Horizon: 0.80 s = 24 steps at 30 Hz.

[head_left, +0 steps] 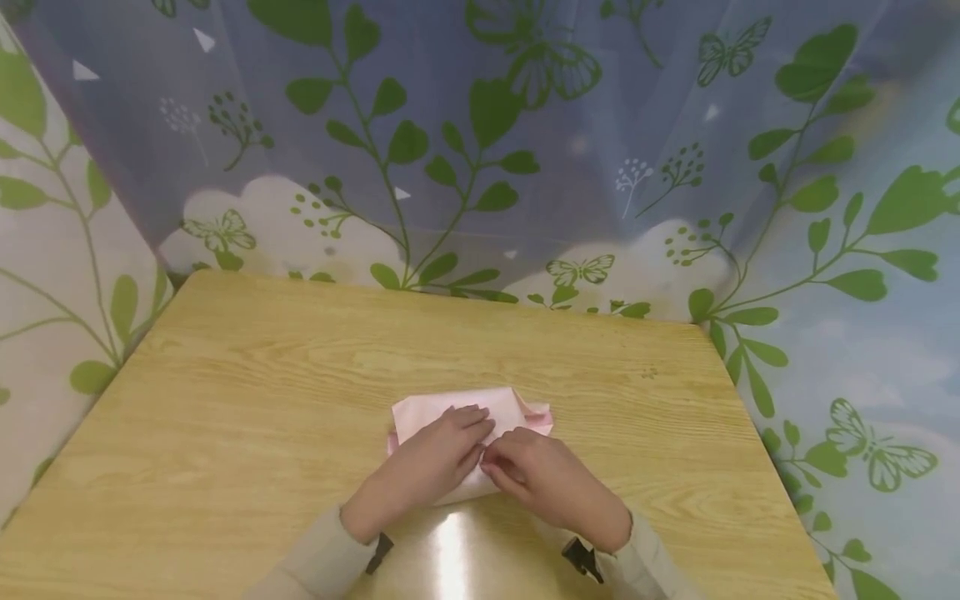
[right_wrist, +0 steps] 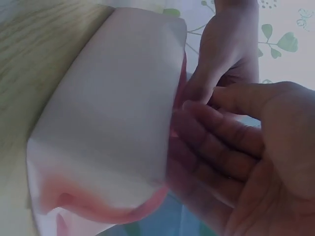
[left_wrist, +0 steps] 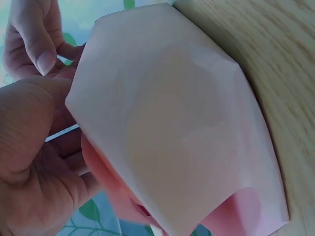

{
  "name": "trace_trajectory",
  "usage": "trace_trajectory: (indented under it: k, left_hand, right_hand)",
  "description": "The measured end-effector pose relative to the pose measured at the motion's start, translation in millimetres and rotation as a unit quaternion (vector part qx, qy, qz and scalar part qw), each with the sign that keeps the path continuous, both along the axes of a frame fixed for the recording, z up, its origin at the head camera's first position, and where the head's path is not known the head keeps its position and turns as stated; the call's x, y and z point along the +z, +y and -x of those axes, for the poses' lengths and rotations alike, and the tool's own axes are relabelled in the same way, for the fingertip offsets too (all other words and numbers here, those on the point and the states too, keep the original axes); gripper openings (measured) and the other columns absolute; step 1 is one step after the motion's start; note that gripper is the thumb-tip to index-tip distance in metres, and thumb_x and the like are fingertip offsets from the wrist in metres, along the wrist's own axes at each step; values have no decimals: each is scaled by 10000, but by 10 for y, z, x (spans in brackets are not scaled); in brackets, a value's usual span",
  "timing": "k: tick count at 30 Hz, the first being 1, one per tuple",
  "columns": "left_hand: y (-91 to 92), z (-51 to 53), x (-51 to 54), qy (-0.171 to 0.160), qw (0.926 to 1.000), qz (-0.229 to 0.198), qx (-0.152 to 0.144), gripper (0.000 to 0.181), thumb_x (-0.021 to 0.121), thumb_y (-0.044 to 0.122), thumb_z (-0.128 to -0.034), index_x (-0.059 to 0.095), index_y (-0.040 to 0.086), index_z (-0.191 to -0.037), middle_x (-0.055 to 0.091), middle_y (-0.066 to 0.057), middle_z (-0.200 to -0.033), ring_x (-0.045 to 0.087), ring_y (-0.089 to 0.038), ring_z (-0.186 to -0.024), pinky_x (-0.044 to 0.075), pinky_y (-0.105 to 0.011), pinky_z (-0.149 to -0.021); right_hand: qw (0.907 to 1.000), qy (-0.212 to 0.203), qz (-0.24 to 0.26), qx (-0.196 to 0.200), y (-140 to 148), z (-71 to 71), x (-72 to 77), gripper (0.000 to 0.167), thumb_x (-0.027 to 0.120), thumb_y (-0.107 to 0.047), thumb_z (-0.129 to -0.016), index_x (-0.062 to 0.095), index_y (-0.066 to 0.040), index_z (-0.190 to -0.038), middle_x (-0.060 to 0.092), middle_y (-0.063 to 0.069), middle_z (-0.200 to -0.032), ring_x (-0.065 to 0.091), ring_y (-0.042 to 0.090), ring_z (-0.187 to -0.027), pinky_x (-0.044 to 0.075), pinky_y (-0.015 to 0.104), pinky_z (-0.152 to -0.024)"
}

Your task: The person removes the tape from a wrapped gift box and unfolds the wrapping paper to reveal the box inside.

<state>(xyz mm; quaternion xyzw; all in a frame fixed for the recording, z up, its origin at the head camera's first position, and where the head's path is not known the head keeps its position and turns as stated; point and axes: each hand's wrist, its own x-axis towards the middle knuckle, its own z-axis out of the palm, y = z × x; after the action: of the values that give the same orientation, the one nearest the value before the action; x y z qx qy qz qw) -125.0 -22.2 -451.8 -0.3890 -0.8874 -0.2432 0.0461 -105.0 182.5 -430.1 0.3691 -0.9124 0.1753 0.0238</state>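
Note:
A folded sheet of pale pink paper (head_left: 498, 408), forming a bulky, loosely closed packet, lies on the table. My left hand (head_left: 442, 450) rests on its upper side, fingers stretched forward across the paper. Close by, my right hand (head_left: 551, 475) touches the same side near the middle with gently bent fingers, its thumb near the index finger. In the left wrist view, the paper (left_wrist: 162, 108) bulges, and a deeper pink inner layer shows at its open end. From the right wrist view, the paper (right_wrist: 108, 93) hides where some fingertips touch. Both thumbs nearly meet there.
The packet lies on a wood-grain table (head_left: 300, 367). Behind it and at both sides hangs a curtain (head_left: 450, 150) printed with leaves and butterflies. A bright light reflection (head_left: 452, 558) shows near the front. Dark buckled straps (head_left: 581, 557) sit at the wrists.

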Motion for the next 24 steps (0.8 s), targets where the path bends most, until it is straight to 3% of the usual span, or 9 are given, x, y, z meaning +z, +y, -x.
trace_trajectory:
  k: [6, 11, 16, 19, 21, 24]
  left_hand:
    - [14, 41, -10, 222, 9993, -300, -6, 254, 665, 70, -967, 705, 15, -1212, 680, -137, -1281, 633, -302, -1228, 504, -506, -1071]
    - [26, 50, -13, 665, 9966, -461, 121, 232, 733, 40, -905, 748, 40, -1137, 734, -84, -1193, 679, -244, -1140, 549, -392, -1017]
    - [59, 14, 18, 1500, 9868, -596, -119, 219, 800, 37, -831, 774, 66, -1046, 758, -18, -1079, 707, -176, -1034, 568, -314, -965]
    - [84, -34, 51, 2029, 9763, -642, -403, 259, 871, 175, -782, 775, 106, -1012, 758, 26, -1042, 709, -128, -980, 575, -263, -919]
    - [98, -62, 72, 2113, 9734, -675, -570, 316, 896, 256, -748, 770, 126, -1007, 755, 49, -1044, 703, -102, -944, 576, -239, -873]
    - [110, -87, 89, 1914, 9773, -627, -665, 335, 881, 303, -770, 764, 133, -1034, 752, 58, -1062, 697, -90, -942, 571, -236, -858]
  right_hand:
    - [9988, 89, -452, 174, 1, -92, 54, 273, 690, -186, -960, 679, -113, -1222, 691, 8, -1200, 652, 165, -1114, 590, 359, -917]
    - [9953, -202, -833, 461, 0, -144, 61, 468, 702, -182, -950, 588, -28, -1377, 561, 128, -1448, 527, 264, -1353, 474, 421, -1116]
    - [9943, -346, -895, 472, -9, -170, 65, 504, 690, -200, -962, 554, -10, -1410, 539, 134, -1464, 498, 268, -1377, 437, 407, -1153]
    - [9947, -442, -865, 335, -17, -182, 67, 508, 687, -208, -969, 549, -14, -1417, 529, 118, -1478, 489, 255, -1388, 428, 391, -1161]
    - [9948, -493, -858, 253, -13, -191, 62, 484, 683, -210, -970, 570, -21, -1401, 524, 114, -1491, 472, 251, -1408, 419, 387, -1168]
    - [9952, -469, -832, 210, -10, -196, 55, 428, 690, -197, -959, 614, -38, -1348, 528, 101, -1483, 462, 234, -1412, 419, 377, -1166]
